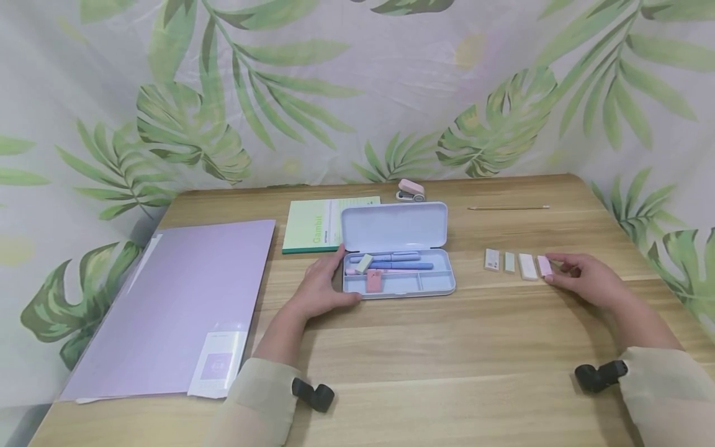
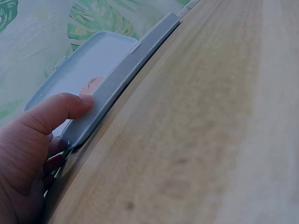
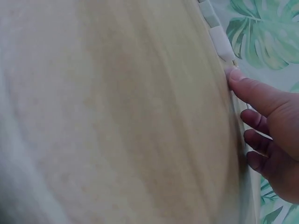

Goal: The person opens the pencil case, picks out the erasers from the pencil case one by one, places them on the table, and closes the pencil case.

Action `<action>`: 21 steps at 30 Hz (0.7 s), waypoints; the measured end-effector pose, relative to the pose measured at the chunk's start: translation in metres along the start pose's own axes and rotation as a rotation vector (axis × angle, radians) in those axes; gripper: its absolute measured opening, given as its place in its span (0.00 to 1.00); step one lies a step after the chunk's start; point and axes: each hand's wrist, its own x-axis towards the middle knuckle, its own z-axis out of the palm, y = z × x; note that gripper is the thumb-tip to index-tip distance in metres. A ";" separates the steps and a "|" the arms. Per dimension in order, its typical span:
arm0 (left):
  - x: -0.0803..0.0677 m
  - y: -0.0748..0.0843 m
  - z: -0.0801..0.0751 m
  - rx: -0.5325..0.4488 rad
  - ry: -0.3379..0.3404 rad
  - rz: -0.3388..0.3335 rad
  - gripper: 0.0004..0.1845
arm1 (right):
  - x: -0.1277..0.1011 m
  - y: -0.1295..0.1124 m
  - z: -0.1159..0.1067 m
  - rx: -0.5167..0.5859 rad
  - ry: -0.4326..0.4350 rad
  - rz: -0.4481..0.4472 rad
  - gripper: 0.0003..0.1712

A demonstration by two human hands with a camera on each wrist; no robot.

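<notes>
On desk | head: pencil case (image 1: 398,273) contents | L wrist: left hand (image 2: 32,140) thumb only

The wooden worktop (image 1: 424,360) carries a lilac folder (image 1: 173,298), a green notebook (image 1: 315,225), an open pale-blue pencil case (image 1: 398,267), a pink stapler (image 1: 411,190), a pencil (image 1: 508,208) and four small erasers (image 1: 518,264) in a row
</notes>
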 end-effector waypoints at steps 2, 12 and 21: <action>0.000 0.000 0.000 0.000 0.003 0.001 0.62 | -0.001 -0.005 -0.002 0.005 0.007 0.006 0.37; -0.001 0.000 -0.001 0.007 0.002 0.004 0.62 | 0.015 -0.093 0.015 0.050 0.071 -0.175 0.31; 0.000 -0.001 0.000 -0.003 0.005 0.005 0.62 | 0.043 -0.188 0.065 0.015 -0.043 -0.473 0.26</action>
